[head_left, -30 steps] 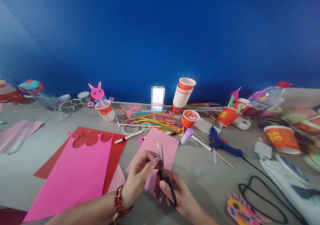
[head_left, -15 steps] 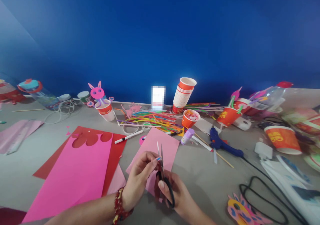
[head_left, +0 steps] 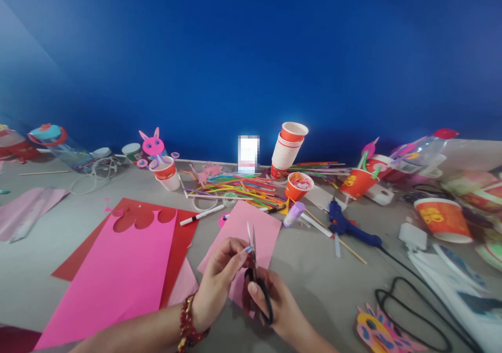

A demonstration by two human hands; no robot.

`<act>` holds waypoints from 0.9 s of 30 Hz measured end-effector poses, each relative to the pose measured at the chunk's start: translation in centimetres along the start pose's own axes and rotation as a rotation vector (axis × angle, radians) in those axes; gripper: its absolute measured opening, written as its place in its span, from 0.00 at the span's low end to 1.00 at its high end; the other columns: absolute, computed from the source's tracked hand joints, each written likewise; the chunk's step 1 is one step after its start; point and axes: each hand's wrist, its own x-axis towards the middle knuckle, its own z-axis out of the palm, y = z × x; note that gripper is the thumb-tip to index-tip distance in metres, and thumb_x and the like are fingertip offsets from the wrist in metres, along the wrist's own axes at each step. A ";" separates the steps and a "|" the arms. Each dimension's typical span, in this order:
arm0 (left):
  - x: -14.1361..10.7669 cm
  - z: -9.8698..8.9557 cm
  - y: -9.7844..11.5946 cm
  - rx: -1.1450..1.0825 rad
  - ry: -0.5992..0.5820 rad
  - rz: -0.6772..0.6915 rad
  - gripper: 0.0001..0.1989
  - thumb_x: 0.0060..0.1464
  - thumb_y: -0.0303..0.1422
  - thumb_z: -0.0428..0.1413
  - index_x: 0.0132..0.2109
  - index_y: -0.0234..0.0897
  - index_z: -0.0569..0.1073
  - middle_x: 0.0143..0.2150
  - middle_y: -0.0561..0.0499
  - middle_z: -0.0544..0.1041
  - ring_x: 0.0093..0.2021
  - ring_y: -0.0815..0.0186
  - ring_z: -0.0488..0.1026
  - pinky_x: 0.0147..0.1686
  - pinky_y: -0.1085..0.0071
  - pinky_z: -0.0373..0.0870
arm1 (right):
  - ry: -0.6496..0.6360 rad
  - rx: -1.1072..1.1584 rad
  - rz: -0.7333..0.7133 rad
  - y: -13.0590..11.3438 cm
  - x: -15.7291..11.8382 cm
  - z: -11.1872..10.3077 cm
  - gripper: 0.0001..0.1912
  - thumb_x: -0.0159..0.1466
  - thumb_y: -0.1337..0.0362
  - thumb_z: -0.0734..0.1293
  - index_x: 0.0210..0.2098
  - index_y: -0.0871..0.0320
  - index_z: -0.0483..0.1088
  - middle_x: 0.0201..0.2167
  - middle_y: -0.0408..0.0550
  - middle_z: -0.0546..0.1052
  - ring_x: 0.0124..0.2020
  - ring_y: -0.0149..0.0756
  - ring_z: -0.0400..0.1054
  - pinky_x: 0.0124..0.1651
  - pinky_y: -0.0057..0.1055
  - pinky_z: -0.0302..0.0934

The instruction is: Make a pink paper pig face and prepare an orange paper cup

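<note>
Black-handled scissors (head_left: 269,300) are in my right hand (head_left: 280,295), thumb and fingers through the loops. Their slim metal blades point up and away, slightly parted. My left hand (head_left: 223,266) is closed in a pinch right beside the blades. A tiny blue spot shows at its fingertips; what it grips is too small to make out. Both hands are above a light pink paper sheet (head_left: 251,217). To the left, a bright pink sheet (head_left: 129,269) with rounded cutouts along its top edge lies over a red sheet (head_left: 188,232).
Pipe cleaners (head_left: 243,188) lie in a pile at the back. A paper cup stack (head_left: 286,151) leans behind a cup of pink scraps (head_left: 300,185). A purple glue stick (head_left: 294,214) and a blue glue gun (head_left: 349,226) with its cord are on the right. A bunny-topped cup (head_left: 167,175) stands left.
</note>
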 end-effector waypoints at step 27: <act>2.8 -2.3 1.9 1.037 -0.256 0.183 0.05 0.57 0.25 0.49 0.34 0.37 0.67 0.34 0.50 0.72 0.38 0.63 0.67 0.41 0.66 0.63 | 0.279 -0.164 -0.087 -3.2 0.1 -3.0 0.23 0.58 0.44 0.69 0.26 0.58 0.65 0.19 0.42 0.71 0.21 0.30 0.62 0.25 0.24 0.54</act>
